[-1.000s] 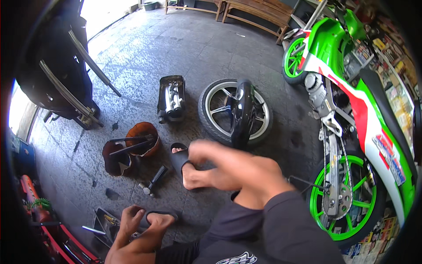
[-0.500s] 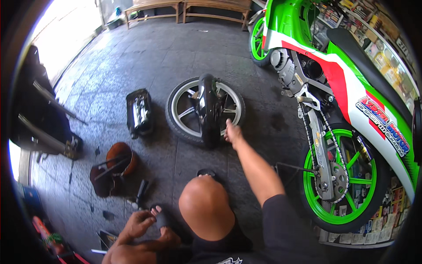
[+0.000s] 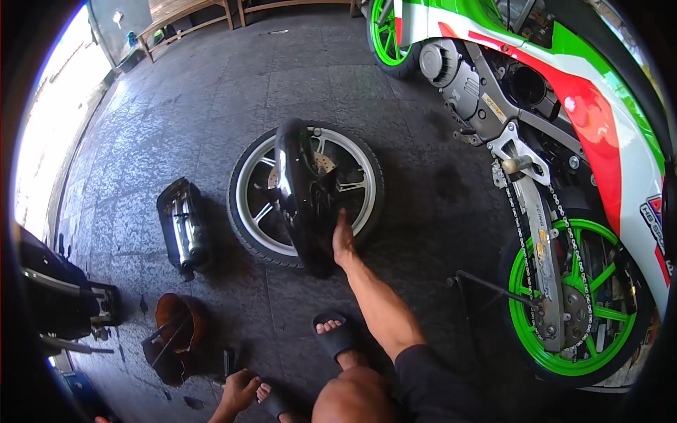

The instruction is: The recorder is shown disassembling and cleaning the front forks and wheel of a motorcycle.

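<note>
A glossy black motorcycle fender (image 3: 288, 180) lies across a spoked grey wheel (image 3: 243, 220) with a black tyre, on the dark tiled floor ahead of me. My right hand (image 3: 343, 240) reaches out to the fender's right side and holds its lower edge; part of the fingers is hidden by it. Low in the view, my left hand (image 3: 241, 389) is closed beside my sandalled foot; whatever it may hold is hidden. Just beyond it lies a tool with a black handle (image 3: 228, 361).
Left of the wheel lies a black part with a shiny face (image 3: 185, 229). Nearer is a rusty brown container (image 3: 169, 310) with bars across it. A green, white and red motorcycle (image 3: 539, 243) stands at right; another dark vehicle (image 3: 63, 303) is at left. Wooden benches (image 3: 187, 17) line the back.
My view has come closer to the wheel. My right hand has moved from the wheel's lower right onto the fender's edge, and the fender now sits more slanted. My left hand stays closed low down.
</note>
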A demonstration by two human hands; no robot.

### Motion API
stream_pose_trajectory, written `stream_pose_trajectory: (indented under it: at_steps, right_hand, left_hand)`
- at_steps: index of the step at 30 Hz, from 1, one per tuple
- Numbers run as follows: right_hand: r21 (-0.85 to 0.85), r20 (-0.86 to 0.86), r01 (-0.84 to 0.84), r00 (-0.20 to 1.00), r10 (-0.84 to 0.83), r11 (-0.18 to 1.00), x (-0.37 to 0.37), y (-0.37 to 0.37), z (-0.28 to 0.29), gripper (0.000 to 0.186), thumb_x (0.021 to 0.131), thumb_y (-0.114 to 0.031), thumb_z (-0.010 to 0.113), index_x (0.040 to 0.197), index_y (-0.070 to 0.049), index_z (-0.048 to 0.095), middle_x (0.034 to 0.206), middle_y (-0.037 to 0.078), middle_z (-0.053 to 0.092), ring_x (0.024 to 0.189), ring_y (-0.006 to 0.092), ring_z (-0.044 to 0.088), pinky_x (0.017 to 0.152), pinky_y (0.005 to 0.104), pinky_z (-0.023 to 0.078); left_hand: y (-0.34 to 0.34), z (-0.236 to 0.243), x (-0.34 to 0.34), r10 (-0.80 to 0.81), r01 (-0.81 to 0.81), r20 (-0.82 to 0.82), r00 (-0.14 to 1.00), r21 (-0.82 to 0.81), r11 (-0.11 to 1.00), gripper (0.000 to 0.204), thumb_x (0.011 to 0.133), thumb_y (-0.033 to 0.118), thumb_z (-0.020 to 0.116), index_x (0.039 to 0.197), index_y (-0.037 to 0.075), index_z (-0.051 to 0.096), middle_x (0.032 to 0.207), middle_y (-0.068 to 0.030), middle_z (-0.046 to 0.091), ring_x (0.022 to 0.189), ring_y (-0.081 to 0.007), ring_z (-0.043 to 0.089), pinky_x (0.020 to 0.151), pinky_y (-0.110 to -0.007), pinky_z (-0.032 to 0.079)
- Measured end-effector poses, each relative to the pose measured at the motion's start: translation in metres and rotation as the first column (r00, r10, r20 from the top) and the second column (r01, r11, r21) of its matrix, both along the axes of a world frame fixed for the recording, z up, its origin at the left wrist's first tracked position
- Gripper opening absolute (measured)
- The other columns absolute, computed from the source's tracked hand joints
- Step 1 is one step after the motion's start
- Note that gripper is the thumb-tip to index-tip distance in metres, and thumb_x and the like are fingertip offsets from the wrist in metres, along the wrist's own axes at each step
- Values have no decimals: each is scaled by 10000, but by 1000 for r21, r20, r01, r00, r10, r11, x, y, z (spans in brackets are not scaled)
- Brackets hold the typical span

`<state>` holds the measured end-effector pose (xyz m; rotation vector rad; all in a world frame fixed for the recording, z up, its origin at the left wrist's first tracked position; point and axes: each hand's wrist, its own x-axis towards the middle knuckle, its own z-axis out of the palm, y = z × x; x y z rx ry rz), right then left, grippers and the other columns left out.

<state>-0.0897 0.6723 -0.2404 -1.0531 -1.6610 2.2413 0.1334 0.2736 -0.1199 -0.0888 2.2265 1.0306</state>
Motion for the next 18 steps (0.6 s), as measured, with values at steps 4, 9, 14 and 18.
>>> stream_pose_trajectory:
  at_steps: [4, 9, 14, 18]
  right_hand:
    - [-338, -273, -58, 961, -38, 939, 15, 17, 24, 609, 1035, -478, 338, 1389, 0, 468, 1384, 89, 529, 1248, 201, 506, 1099, 324, 340]
    - [-473, -313, 79, 916, -251, 878, 52, 78, 47, 587, 1030, -483, 351, 1375, -29, 488, 1345, 78, 557, 1227, 211, 524, 1079, 342, 378]
    - [-486, -264, 156, 912, -315, 860, 98, 136, 27, 566, 1017, -507, 364, 1357, -79, 513, 1309, 56, 577, 1205, 213, 537, 1059, 352, 398]
    - [-480, -277, 280, 851, -446, 832, 123, 195, 15, 589, 1015, -529, 308, 1357, -95, 513, 1296, 46, 579, 1192, 215, 545, 1039, 349, 411]
  left_hand:
    - [7, -5, -17, -93, 94, 22, 995, -54, 994, 245, 824, 189, 642, 804, -56, 631, 702, -133, 628, 679, -170, 602, 636, -342, 476]
    - [8, -24, -22, -218, 216, -15, 976, -92, 972, 245, 829, 195, 628, 847, -49, 649, 764, -200, 670, 730, -288, 691, 658, -373, 515]
    - [34, 0, -32, -141, 150, 115, 983, -70, 986, 294, 827, 237, 633, 818, -57, 632, 736, -180, 648, 688, -250, 643, 645, -370, 491]
    - [17, -8, -25, -110, 113, 27, 994, -96, 989, 257, 836, 187, 622, 883, -65, 647, 773, -193, 677, 728, -264, 684, 669, -352, 514]
